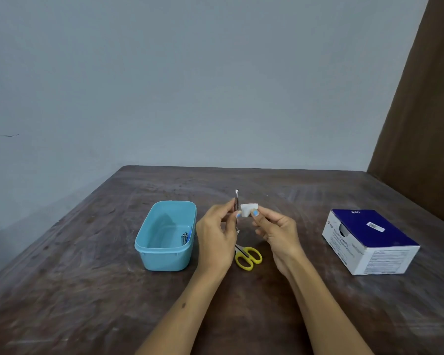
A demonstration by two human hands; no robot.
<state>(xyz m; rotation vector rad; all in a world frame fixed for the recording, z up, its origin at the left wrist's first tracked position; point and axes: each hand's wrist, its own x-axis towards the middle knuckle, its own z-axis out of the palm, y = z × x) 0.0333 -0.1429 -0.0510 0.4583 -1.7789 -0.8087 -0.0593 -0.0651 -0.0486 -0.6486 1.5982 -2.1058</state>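
1. Two hands meet in the air above the middle of the bench (87, 290). The left hand (217, 231) pinches a slim metal tool (236, 201) between thumb and fingertips. The right hand (274, 231) pinches a small white pad (248, 209), its other fingers curled beneath.
2. The tool stands nearly upright, its flat tip showing above the left fingers. The pad sits just beside the shaft, on its right. Whether the two touch cannot be told.
3. Yellow-handled scissors (249, 257) lie flat on the bench below the hands, between the two wrists. Their blades are partly hidden behind the left hand.
4. An open light-blue tub (164, 260) stands just left of the left hand. A few metal implements (185, 238) rest against its right inner wall.
5. A blue-and-white box of alcohol swabs (369, 231) sits well apart to the right, near the bench's right edge.
6. Worn wood runs from the hands to the far edge, which meets a pale blue wall (190, 85). More open surface lies between the right forearm and the box, and across the near left corner in front of the tub.
7. The bench's left edge slants from the far corner towards the viewer. A brown panel (426, 124) rises beyond the far right corner.
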